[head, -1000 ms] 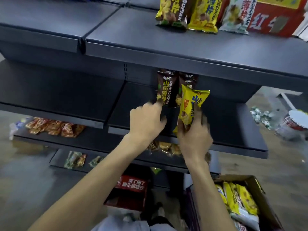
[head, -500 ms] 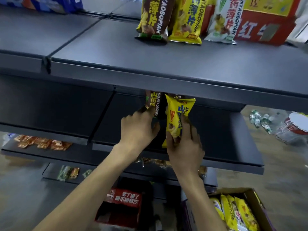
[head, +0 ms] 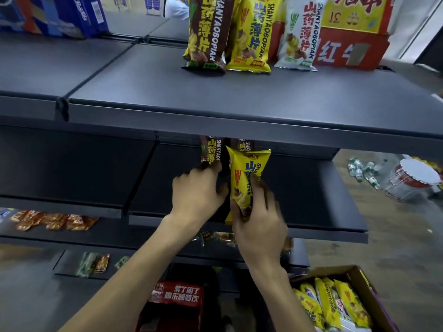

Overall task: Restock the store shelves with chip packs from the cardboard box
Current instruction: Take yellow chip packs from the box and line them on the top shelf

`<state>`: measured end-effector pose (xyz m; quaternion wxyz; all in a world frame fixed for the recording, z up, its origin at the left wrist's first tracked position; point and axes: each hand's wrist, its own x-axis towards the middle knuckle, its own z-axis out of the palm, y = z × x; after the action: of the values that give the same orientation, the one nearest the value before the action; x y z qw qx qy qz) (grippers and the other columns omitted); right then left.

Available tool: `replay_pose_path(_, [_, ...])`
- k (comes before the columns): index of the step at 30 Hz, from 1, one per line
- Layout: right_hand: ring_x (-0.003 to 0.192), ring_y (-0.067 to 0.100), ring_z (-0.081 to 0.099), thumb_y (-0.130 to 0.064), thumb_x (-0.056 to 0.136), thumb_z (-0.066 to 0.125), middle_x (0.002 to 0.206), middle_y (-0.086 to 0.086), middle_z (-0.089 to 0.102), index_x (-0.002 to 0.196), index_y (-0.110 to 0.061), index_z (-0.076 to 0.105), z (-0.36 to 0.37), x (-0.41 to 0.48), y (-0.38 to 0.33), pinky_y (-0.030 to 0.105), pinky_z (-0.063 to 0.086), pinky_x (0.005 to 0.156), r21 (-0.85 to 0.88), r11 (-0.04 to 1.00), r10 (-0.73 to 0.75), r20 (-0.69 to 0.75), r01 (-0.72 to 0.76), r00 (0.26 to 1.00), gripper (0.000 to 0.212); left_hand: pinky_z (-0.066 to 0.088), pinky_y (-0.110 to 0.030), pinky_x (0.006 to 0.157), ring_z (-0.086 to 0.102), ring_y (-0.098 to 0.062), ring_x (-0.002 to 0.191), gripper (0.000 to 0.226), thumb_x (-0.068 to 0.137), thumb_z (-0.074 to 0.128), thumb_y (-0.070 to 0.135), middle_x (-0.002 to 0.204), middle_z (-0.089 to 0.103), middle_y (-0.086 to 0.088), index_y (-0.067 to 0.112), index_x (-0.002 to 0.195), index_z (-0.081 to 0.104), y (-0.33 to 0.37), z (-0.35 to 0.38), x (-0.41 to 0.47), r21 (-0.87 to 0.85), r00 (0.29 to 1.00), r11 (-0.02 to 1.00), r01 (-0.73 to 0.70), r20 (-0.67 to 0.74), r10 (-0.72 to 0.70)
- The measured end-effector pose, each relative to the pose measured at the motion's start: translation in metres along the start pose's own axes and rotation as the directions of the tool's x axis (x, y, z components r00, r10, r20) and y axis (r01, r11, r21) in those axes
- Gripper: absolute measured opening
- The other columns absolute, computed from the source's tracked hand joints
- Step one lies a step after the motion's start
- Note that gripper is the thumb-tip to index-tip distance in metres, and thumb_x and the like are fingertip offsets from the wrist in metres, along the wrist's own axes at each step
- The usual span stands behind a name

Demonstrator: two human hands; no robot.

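My right hand (head: pixel 260 225) grips the lower part of a yellow chip pack (head: pixel 244 173), holding it upright over the middle shelf (head: pixel 318 212). Just left of it, my left hand (head: pixel 197 195) has its fingertips against a brown chip pack (head: pixel 212 152) that stands on the same shelf. A second brown pack (head: pixel 245 144) peeks out behind the yellow one, its top hidden by the upper shelf. The cardboard box (head: pixel 369 293) at the bottom right holds several yellow packs (head: pixel 328 305).
The upper shelf (head: pixel 215 99) carries a brown, a yellow and a white chip pack (head: pixel 298 32) beside a red carton (head: pixel 347 44). Blue boxes (head: pixel 55 15) sit top left. Small snack packets (head: pixel 52 220) lie on lower shelves. Bottles (head: pixel 362 170) lie on the floor at right.
The view has tilted up and closer, so the upper shelf fills more of the frame. Both hands keep their hold and sit slightly deeper over the middle shelf.
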<state>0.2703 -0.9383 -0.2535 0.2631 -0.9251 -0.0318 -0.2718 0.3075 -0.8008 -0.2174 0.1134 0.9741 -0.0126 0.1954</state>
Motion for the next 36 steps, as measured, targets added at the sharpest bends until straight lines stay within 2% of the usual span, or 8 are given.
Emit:
replay_pose_path(5, [0.100, 0.021, 0.061, -0.039, 0.086, 0.070, 0.121, 0.002, 0.060, 0.137, -0.018, 0.051, -0.015, -0.013, -0.010, 0.036, 0.056, 0.072, -0.006, 1.000, 0.004, -0.044, -0.004, 0.999, 0.059, 0.045, -0.033, 0.067, 0.067, -0.030, 0.087, 0.035, 0.086, 0.056, 0.048, 0.097, 0.068, 0.003, 0.035, 0.118, 0.055, 0.000, -0.016, -0.010, -0.045, 0.999, 0.998, 0.040, 0.038, -0.038])
replay_pose_path(8, [0.105, 0.021, 0.061, -0.039, 0.086, 0.071, 0.128, 0.003, 0.058, 0.139, -0.019, 0.049, -0.026, -0.021, -0.018, 0.037, 0.057, 0.074, 0.001, 1.000, 0.001, -0.073, -0.001, 0.997, 0.061, 0.043, -0.032, 0.064, 0.066, -0.026, 0.083, 0.030, 0.085, 0.059, 0.048, 0.092, 0.066, 0.006, 0.031, 0.109, 0.059, 0.001, -0.029, -0.020, -0.072, 1.000, 0.997, 0.015, -0.008, -0.016])
replay_pose_path(13, [0.114, 0.018, 0.058, -0.040, 0.087, 0.070, 0.137, 0.001, 0.055, 0.143, -0.022, 0.045, -0.048, -0.027, -0.033, 0.035, 0.055, 0.080, 0.013, 1.000, 0.000, -0.155, 0.002, 0.988, 0.064, 0.036, -0.029, 0.053, 0.063, -0.022, 0.070, 0.023, 0.082, 0.061, 0.046, 0.081, 0.059, 0.008, 0.028, 0.094, 0.054, 0.002, -0.057, -0.026, -0.050, 0.992, 0.997, -0.055, -0.114, 0.049])
replay_pose_path(16, [0.117, 0.015, 0.056, -0.045, 0.089, 0.064, 0.138, -0.002, 0.054, 0.143, -0.023, 0.046, -0.062, -0.017, -0.046, 0.033, 0.052, 0.081, 0.034, 0.999, 0.001, -0.235, 0.007, 0.972, 0.061, 0.042, -0.030, 0.054, 0.062, -0.019, 0.071, 0.022, 0.082, 0.062, 0.045, 0.082, 0.058, 0.010, 0.029, 0.095, 0.055, 0.001, -0.080, -0.019, -0.052, 0.982, 0.995, -0.085, -0.173, 0.075])
replay_pose_path(21, [0.115, 0.016, 0.058, -0.045, 0.088, 0.063, 0.136, -0.002, 0.055, 0.143, -0.023, 0.045, -0.082, 0.012, -0.064, 0.033, 0.053, 0.080, 0.042, 0.996, -0.056, -0.318, 0.073, 0.946, 0.062, 0.051, -0.036, 0.059, 0.064, -0.019, 0.075, 0.024, 0.085, 0.062, 0.044, 0.085, 0.061, 0.010, 0.027, 0.102, 0.057, -0.001, -0.116, 0.004, -0.057, 0.956, 0.989, -0.140, -0.268, 0.120])
replay_pose_path(31, [0.114, 0.019, 0.059, -0.045, 0.087, 0.066, 0.135, -0.003, 0.055, 0.144, -0.028, 0.039, -0.099, 0.102, -0.088, 0.035, 0.054, 0.076, -0.003, 0.991, -0.129, -0.334, 0.135, 0.934, 0.065, 0.051, -0.038, 0.065, 0.065, -0.026, 0.081, 0.033, 0.085, 0.061, 0.042, 0.092, 0.063, 0.005, 0.024, 0.112, 0.055, -0.002, -0.148, 0.087, -0.020, 0.934, 0.995, -0.102, -0.347, 0.089])
replay_pose_path(34, [0.112, 0.020, 0.059, -0.044, 0.087, 0.066, 0.137, -0.005, 0.053, 0.144, -0.029, 0.039, -0.095, 0.142, -0.096, 0.034, 0.053, 0.072, -0.039, 0.989, -0.150, -0.327, 0.145, 0.933, 0.065, 0.045, -0.035, 0.063, 0.063, -0.031, 0.086, 0.035, 0.084, 0.062, 0.040, 0.097, 0.061, -0.001, 0.021, 0.112, 0.053, -0.001, -0.155, 0.124, -0.018, 0.933, 0.996, -0.084, -0.354, 0.072])
replay_pose_path(36, [0.115, 0.023, 0.057, -0.044, 0.088, 0.064, 0.139, -0.004, 0.051, 0.146, -0.028, 0.036, -0.088, 0.176, -0.101, 0.037, 0.052, 0.076, -0.063, 0.987, -0.163, -0.288, 0.151, 0.944, 0.066, 0.038, -0.034, 0.061, 0.062, -0.033, 0.088, 0.038, 0.082, 0.065, 0.039, 0.099, 0.056, -0.004, 0.019, 0.112, 0.051, 0.000, -0.158, 0.149, -0.029, 0.934, 0.998, -0.052, -0.356, 0.039])
